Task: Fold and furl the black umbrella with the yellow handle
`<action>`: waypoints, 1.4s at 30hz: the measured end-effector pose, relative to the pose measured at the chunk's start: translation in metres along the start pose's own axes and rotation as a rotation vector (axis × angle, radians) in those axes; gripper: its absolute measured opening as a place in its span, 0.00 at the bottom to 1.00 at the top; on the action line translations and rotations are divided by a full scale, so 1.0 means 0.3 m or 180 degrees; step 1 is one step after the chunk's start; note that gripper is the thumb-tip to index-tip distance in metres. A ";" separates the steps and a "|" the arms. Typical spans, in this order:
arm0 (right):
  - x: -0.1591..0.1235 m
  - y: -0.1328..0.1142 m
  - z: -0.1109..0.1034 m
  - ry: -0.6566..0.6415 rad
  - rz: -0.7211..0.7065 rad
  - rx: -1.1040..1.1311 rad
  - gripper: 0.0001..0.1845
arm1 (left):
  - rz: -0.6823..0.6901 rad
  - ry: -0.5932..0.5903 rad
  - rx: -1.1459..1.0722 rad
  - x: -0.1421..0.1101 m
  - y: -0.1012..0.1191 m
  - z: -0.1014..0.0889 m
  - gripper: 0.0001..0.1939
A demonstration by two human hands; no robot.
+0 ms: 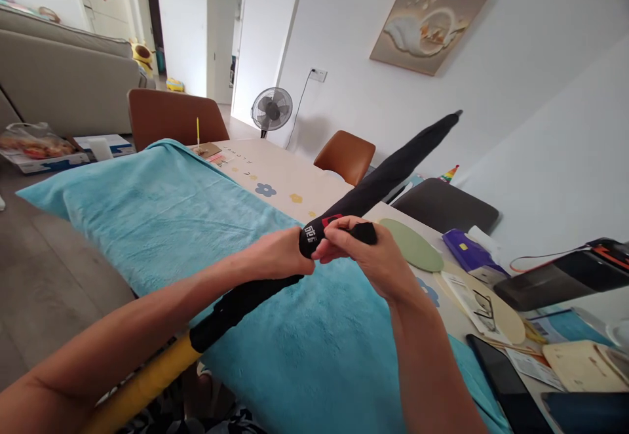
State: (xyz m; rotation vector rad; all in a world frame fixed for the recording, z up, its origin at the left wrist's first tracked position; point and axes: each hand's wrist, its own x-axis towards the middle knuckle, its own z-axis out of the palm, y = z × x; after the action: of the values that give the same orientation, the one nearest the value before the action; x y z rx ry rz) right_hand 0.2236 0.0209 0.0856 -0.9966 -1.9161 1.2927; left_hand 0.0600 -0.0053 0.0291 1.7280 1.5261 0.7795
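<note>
A long black folded umbrella (pixel 383 185) crosses the view diagonally, its tip at the upper right. Its lower end is a yellow wrapped handle (pixel 152 381), which passes under my left forearm. My left hand (pixel 280 254) is closed around the rolled fabric, beside white lettering and a red patch. Against the same part of the umbrella, my right hand (pixel 361 244) is closed in a pinch on a black strap (pixel 364 233). The far end of the strap is hidden by my fingers. Below both hands lies a light blue plush cloth (pixel 196 217), spread over the table.
The pale table (pixel 280 172) has a green oval mat (pixel 413 244), a purple tissue pack (pixel 474 257), glasses (pixel 484 309) and a black tablet (pixel 511 381) on its right side. Brown chairs (pixel 177 119) and a grey chair (pixel 445 208) surround it. A fan (pixel 272 107) stands behind.
</note>
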 end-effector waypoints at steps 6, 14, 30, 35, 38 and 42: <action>-0.023 -0.008 -0.022 -0.0989 0.0038 -0.0040 0.11 | 0.0207 0.0526 0.1409 -0.041 -0.014 -0.006 0.15; -0.005 0.018 0.022 -0.0920 -0.0017 0.0072 0.10 | 0.0506 0.0821 0.2857 -0.124 0.006 -0.029 0.07; 0.096 0.202 0.155 0.0575 -0.1684 -0.2005 0.09 | 0.0180 0.0896 0.3284 -0.139 -0.121 -0.011 0.09; 0.116 0.256 0.172 0.0172 -0.1812 -0.2169 0.09 | 0.0119 0.0680 0.3289 -0.142 -0.156 -0.001 0.10; 0.121 0.275 0.174 0.0018 -0.1657 -0.2085 0.10 | 0.0184 0.0637 0.3341 -0.140 -0.168 0.005 0.10; 0.121 0.286 0.178 0.0090 -0.1194 -0.1987 0.12 | 0.0214 0.0620 0.3431 -0.132 -0.178 0.010 0.11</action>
State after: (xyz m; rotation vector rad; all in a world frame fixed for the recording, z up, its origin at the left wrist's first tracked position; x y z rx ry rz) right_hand 0.1821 0.0466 -0.0100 -0.8607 -2.3990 0.4683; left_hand 0.0267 -0.0413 -0.0160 2.4915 2.2541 0.0940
